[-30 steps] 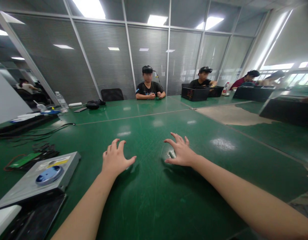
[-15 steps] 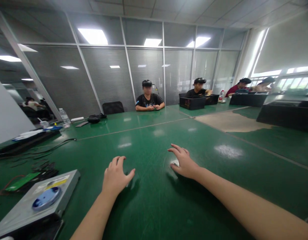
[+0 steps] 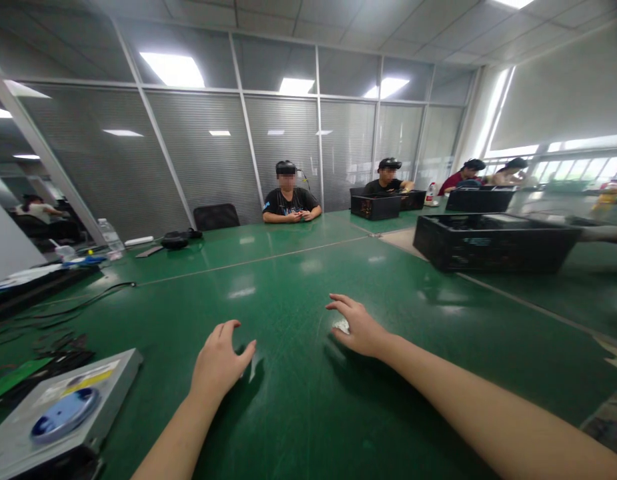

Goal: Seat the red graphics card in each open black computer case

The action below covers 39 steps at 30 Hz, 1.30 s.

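Note:
Both my hands hover over the green tabletop point(image 3: 288, 407), fingers apart and slightly curled. My left hand point(image 3: 219, 360) is open and holds nothing; its thumb points inward to the right. Opposite it, my right hand point(image 3: 357, 325) is also open with nothing in it, its fingers reaching left. A gap of bare green surface lies between them. To the left of my left hand is a flat metal disc drive point(image 3: 108, 387), with a round blue lid-like piece point(image 3: 65, 415) lying on it. Past the drive sits a green circuit board point(image 3: 18, 379), partly cut off by the frame edge.
A black crate point(image 3: 493, 243) stands at the right, with another person's arm point(image 3: 603, 233) beside it. Farther crates point(image 3: 375, 207) stand near seated people. At the back left are a water bottle point(image 3: 109, 237), a black headset-like item point(image 3: 175, 240) and cables point(image 3: 103, 293).
The black crate at the right has shifted left and nearer, over the tan patch, beside another person's arm. My view has turned slightly right; my hands keep nearly the same pose.

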### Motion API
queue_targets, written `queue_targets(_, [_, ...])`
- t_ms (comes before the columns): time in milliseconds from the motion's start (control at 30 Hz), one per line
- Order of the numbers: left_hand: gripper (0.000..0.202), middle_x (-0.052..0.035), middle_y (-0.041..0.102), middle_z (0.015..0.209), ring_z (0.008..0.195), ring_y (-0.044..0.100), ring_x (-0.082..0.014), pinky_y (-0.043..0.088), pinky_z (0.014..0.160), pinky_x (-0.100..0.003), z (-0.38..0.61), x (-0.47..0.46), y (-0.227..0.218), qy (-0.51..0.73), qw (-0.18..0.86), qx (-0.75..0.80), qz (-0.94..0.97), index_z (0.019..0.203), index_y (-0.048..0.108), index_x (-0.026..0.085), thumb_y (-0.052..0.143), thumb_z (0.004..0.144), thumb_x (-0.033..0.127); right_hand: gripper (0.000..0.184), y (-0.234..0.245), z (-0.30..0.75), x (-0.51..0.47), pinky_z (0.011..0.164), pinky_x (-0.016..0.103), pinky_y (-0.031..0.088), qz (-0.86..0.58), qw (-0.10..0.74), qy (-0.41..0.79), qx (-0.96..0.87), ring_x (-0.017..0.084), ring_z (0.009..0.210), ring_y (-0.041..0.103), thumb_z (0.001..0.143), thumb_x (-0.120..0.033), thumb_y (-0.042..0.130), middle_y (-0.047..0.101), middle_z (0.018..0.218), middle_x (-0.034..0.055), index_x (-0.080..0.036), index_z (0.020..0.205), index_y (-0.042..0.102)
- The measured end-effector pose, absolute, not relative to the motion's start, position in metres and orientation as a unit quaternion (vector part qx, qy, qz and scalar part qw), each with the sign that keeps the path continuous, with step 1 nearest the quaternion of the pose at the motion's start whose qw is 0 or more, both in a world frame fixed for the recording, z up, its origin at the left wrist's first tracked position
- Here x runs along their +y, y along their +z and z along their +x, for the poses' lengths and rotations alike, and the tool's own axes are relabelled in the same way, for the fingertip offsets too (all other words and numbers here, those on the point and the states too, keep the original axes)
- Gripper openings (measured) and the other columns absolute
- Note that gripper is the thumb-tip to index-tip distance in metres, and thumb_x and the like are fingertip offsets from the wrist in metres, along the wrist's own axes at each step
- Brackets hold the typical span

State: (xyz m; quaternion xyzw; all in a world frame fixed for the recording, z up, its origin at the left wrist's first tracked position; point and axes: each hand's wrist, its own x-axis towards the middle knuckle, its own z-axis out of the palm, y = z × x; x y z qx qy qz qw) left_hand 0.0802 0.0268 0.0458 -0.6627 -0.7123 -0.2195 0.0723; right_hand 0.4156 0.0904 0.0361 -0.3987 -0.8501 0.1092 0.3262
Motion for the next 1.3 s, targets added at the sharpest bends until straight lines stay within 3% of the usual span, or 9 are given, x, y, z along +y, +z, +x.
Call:
queue_targets(200, [0.058,-0.0128,0.057,0.127,0.108,0.060,-0.0298,0.050,0.089,-0.041,0.074,0.032,0.042,-0.222,0.050,-0.714,-0.662,0.123,0.053,0.017,0.047,0.084,0.059,0.052,0.053,0.421,0.087,0.108,0.047,0.035,-0.403,0.344,0.074,-0.845,0.027,0.133,0.043,0.080,-0.030,0.064,0.048,0.143,0.0131,-0.022,0.130,0.052])
queue_targets(400, [0.054,-0.0115,0.059,0.122,0.109,0.060,-0.0285,0.048,0.090,-0.039,0.077,0.031,0.043,-0.221,0.059,-0.706,-0.670,0.119,0.054,0.018,0.041,0.088,0.059,0.051,0.110,0.485,0.145,0.101,0.043,0.043,-0.503,0.412,-0.062,-0.758,0.027,0.115,0.056,0.089,-0.046,0.054,0.060,0.124,0.0163,-0.014,0.129,0.052])
queue_targets(467, [0.052,-0.0111,0.060,0.120,0.108,0.059,-0.0280,0.048,0.092,-0.039,0.084,0.027,0.045,-0.216,0.072,-0.705,-0.672,0.118,0.055,0.018,0.041,0.088,0.058,0.061,0.124,0.525,0.180,0.102,0.046,0.040,-0.583,0.372,-0.119,-0.713,0.032,0.119,0.053,0.088,-0.053,0.054,0.058,0.126,0.0221,-0.009,0.130,0.051])
queue_targets(567, [0.051,-0.0111,0.060,0.120,0.108,0.059,-0.0279,0.047,0.091,-0.039,0.094,0.024,0.047,-0.208,0.092,-0.701,-0.676,0.118,0.055,0.019,0.044,0.087,0.057,0.081,0.130,0.588,0.227,0.101,0.053,0.036,-0.695,0.230,-0.149,-0.664,0.039,0.130,0.044,0.086,-0.065,0.048,0.046,0.136,0.0320,-0.001,0.136,0.045])
queue_targets(633, [0.054,-0.0115,0.060,0.121,0.108,0.058,-0.0296,0.046,0.089,-0.041,0.097,0.024,0.047,-0.191,0.101,-0.699,-0.681,0.121,0.055,0.020,0.049,0.083,0.059,0.083,0.127,0.622,0.248,0.097,0.061,0.033,-0.717,0.195,-0.132,-0.656,0.045,0.126,0.046,0.086,-0.066,0.048,0.049,0.128,0.0392,0.005,0.130,0.049])
queue_targets(767, [0.060,-0.0126,0.059,0.123,0.110,0.056,-0.0317,0.045,0.086,-0.043,0.094,0.026,0.044,-0.173,0.105,-0.705,-0.679,0.123,0.054,0.022,0.052,0.079,0.063,0.066,0.115,0.658,0.268,0.089,0.065,0.037,-0.716,0.127,-0.158,-0.668,0.045,0.113,0.055,0.090,-0.066,0.042,0.060,0.114,0.0329,-0.006,0.106,0.064])
queue_targets(933, [0.067,-0.0142,0.057,0.126,0.112,0.055,-0.0331,0.044,0.086,-0.045,0.093,0.027,0.043,-0.172,0.096,-0.707,-0.679,0.126,0.052,0.021,0.055,0.076,0.066,0.063,0.117,0.660,0.271,0.085,0.065,0.039,-0.698,0.089,-0.183,-0.687,0.046,0.110,0.058,0.086,-0.070,0.047,0.063,0.101,0.0317,-0.009,0.082,0.064])
queue_targets(1033, [0.065,-0.0142,0.057,0.127,0.114,0.054,-0.0332,0.044,0.087,-0.045,0.097,0.026,0.044,-0.180,0.091,-0.707,-0.678,0.128,0.051,0.021,0.054,0.078,0.063,0.058,0.130,0.648,0.254,0.085,0.066,0.040,-0.686,0.052,-0.147,-0.711,0.045,0.104,0.062,0.079,-0.069,0.058,0.065,0.090,0.0252,-0.011,0.072,0.061])
queue_targets(1300, [0.061,-0.0145,0.056,0.131,0.116,0.054,-0.0325,0.045,0.086,-0.043,0.102,0.029,0.046,-0.212,0.090,-0.702,-0.674,0.132,0.046,0.020,0.048,0.085,0.059,0.051,0.167,0.566,0.152,0.082,0.053,0.048,-0.633,-0.033,-0.110,-0.765,0.039,0.093,0.066,0.074,-0.061,0.070,0.068,0.088,0.0226,-0.010,0.079,0.068])
